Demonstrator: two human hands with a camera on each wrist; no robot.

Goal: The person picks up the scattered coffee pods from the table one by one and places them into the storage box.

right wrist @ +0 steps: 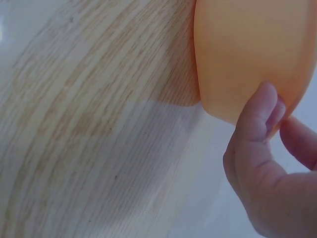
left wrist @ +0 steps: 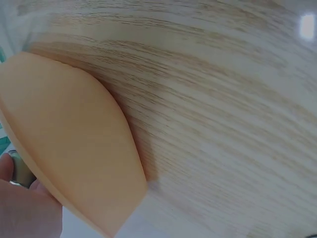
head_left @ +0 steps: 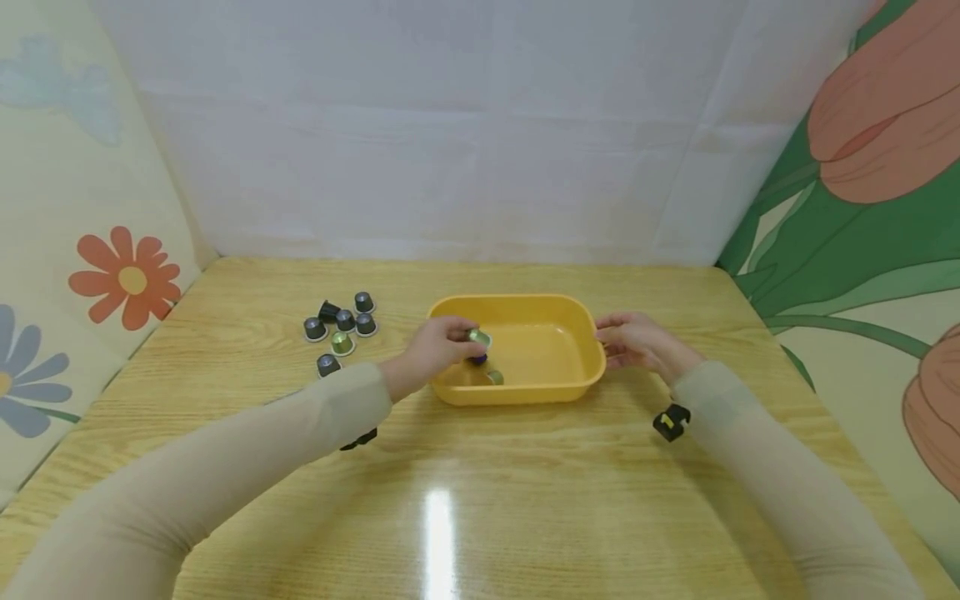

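Note:
Over the left end of a yellow plastic basin (head_left: 525,395), my left hand (head_left: 435,350) pinches a light green coffee capsule (head_left: 478,337). In the left wrist view, that capsule (left wrist: 21,171) shows between thumb and fingers beyond the basin's wall (left wrist: 74,129). A dark blue capsule (head_left: 477,360) is just beneath the hand, and a pale green capsule (head_left: 495,377) lies inside near the front wall. My right hand (head_left: 637,342) holds the basin's right end. The right wrist view has its fingers (right wrist: 260,109) against the outer wall (right wrist: 237,59), with the thumb at the rim.
Left of the basin, several dark capsules (head_left: 365,324) and a green capsule (head_left: 342,343) stand on the wooden table (head_left: 525,500). One black capsule (head_left: 328,312) is tipped over. A white sheet (head_left: 480,167) hangs along the back, with flower-patterned panels (head_left: 862,250) at both sides.

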